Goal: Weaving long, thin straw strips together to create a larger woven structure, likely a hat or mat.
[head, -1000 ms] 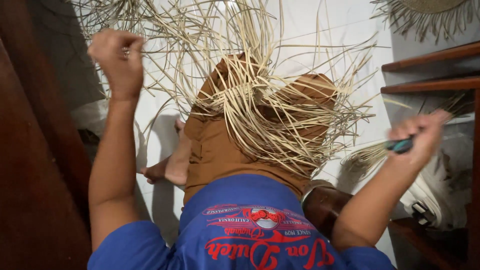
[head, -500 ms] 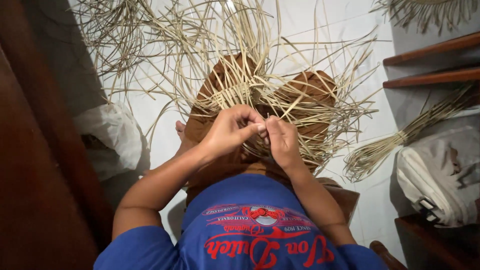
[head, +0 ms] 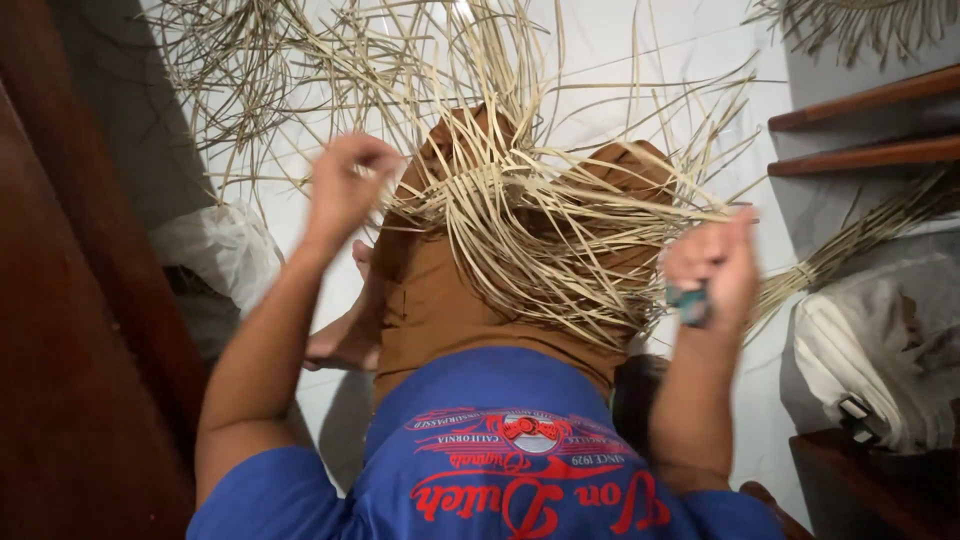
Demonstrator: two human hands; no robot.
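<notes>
While the person sits with the half-woven straw mat [head: 540,240] draped over the knees, both hands are drawn outward to either side of it, pulling strands taut. Nearest the viewer, the right hand [head: 712,268] is closed in a fist around a small blue-handled tool [head: 690,303]; whether it also pinches a strand cannot be told through the blur. Across the lap from it, the left hand [head: 345,188] is raised and closed on the end of a pale strand [head: 400,185] that runs back into the weave just beside its fingers. The step is judged to be the tightening of a crossing: it goes best when both hands pull evenly and low along the mat, so the strand beds flat without kinking or splitting. Beyond the hands, loose unwoven ends [head: 330,60] fan over the white floor [head: 640,50]. Right of the right hand lie a tied straw bundle [head: 850,245] and a pale bag [head: 870,350].
</notes>
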